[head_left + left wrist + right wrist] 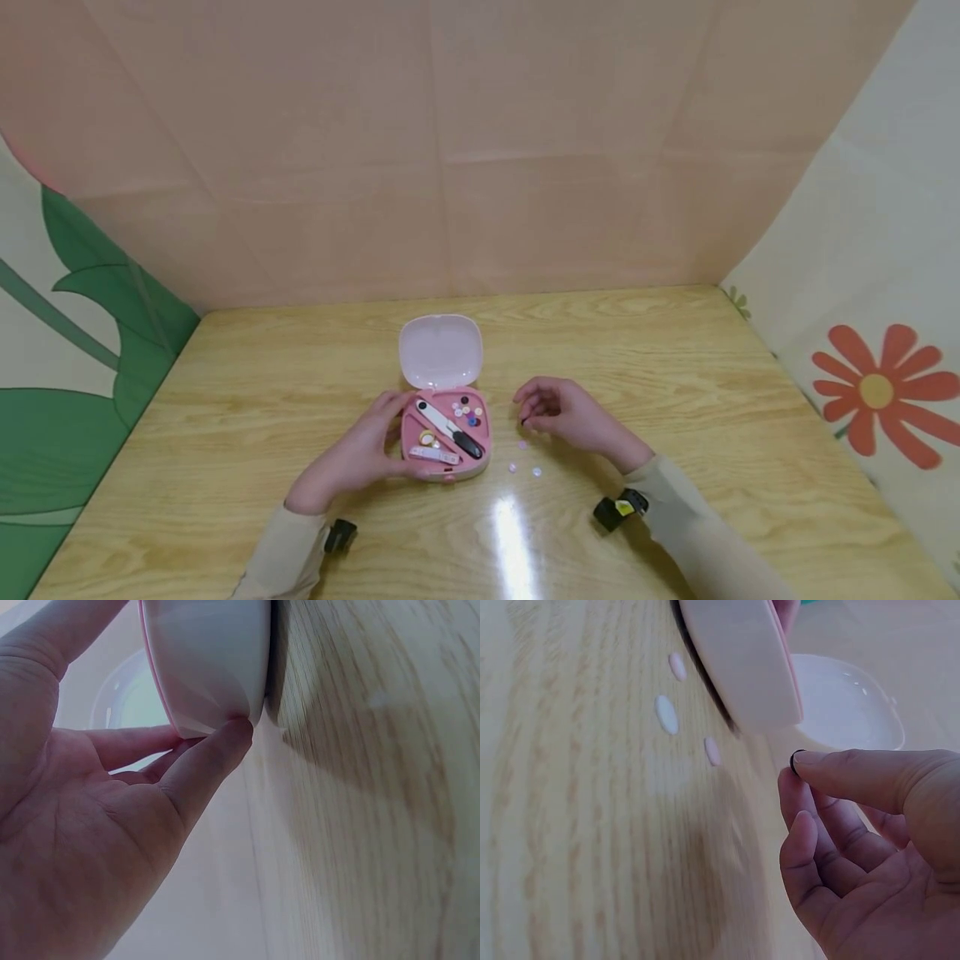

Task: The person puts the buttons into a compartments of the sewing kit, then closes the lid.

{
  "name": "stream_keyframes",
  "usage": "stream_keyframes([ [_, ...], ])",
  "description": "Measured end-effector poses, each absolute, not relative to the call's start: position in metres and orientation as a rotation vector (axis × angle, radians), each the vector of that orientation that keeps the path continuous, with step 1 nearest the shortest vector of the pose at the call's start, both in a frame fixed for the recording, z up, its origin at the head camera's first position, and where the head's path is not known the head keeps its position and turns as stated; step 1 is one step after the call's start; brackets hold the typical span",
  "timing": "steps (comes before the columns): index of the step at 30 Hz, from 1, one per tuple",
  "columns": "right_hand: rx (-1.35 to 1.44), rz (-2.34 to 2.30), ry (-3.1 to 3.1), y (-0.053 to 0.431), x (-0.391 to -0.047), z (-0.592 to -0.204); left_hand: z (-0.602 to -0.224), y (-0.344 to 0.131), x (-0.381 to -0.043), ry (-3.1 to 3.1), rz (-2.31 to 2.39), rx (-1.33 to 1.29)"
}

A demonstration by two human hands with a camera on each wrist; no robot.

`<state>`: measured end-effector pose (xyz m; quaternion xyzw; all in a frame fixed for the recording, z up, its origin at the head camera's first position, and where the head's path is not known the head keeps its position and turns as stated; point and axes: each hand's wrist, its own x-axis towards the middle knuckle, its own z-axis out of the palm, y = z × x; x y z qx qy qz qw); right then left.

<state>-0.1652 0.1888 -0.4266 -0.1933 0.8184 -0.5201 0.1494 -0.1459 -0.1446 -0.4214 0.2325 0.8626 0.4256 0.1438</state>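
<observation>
A pink sewing box (407, 446) sits on the table with its pale lid (441, 352) hinged back. My left hand (358, 457) grips the box's left side, thumb at the front and fingers toward the back corner. Inside lie a long white-and-black tool (467, 442), a white strip with markings (433, 455), a small gold round piece (427, 437) and several buttons (467, 411) in the right rear compartment. To the right of the box, my right hand (570, 414) pinches a small black button (793, 761) between thumb and fingertip, above the table.
Three loose pale buttons lie on the wood table right of the box: a white one (666, 715), a pinkish one (677, 666) and another pinkish one (712, 751). A pink backdrop (450, 167) hangs behind the table, with patterned cloth (877, 392) at the right.
</observation>
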Motion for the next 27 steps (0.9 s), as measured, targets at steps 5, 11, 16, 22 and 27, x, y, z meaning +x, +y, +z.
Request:
stream_keyframes([
  [5, -0.516, -1.498, 2.358, 0.188, -0.163, -0.422, -0.420, -0.145, -0.144, 2.494, 1.217, 0.654],
  [11, -0.508, -1.509, 2.369, 0.184, -0.165, -0.418, -0.419, -0.144, -0.143, 2.501, 1.214, 0.653],
  [16, -0.532, -1.535, 2.370, 0.181, -0.165, -0.411, -0.419, -0.145, -0.143, 2.499, 1.210, 0.650],
  [22, -0.525, -1.552, 2.371, 0.179, -0.166, -0.405, -0.418, -0.144, -0.144, 2.500, 1.206, 0.642],
  [27, -0.526, -1.549, 2.377, 0.177, -0.168, -0.403, -0.417, -0.144, -0.145, 2.498, 1.205, 0.639],
])
